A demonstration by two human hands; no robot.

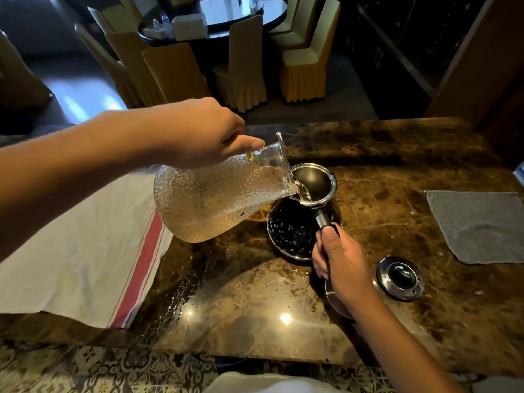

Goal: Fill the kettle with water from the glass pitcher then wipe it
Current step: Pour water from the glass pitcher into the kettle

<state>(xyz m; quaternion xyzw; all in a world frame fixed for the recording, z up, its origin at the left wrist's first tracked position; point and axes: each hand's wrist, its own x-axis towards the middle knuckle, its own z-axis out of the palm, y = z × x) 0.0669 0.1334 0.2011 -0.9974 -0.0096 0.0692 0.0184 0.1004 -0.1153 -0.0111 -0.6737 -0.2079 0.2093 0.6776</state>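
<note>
A textured glass pitcher (209, 199) is tipped to the right, its spout over the open mouth of a black speckled kettle (295, 228). Water runs from the spout into the kettle. My left hand (198, 134) grips the pitcher by its handle near the neck. My right hand (340, 262) grips the kettle's black handle and holds the kettle on the brown marble table (241, 307). The kettle's lid (400, 278) lies upside down on the table, right of my right hand. A grey cloth (479, 225) lies flat at the table's right edge.
A white cloth with red stripes (93, 251) covers the table's left part. Water glistens on the marble near the kettle. A shiny metal piece (336, 300) shows under my right wrist. Covered chairs (241, 69) and a round dark table (241, 12) stand beyond.
</note>
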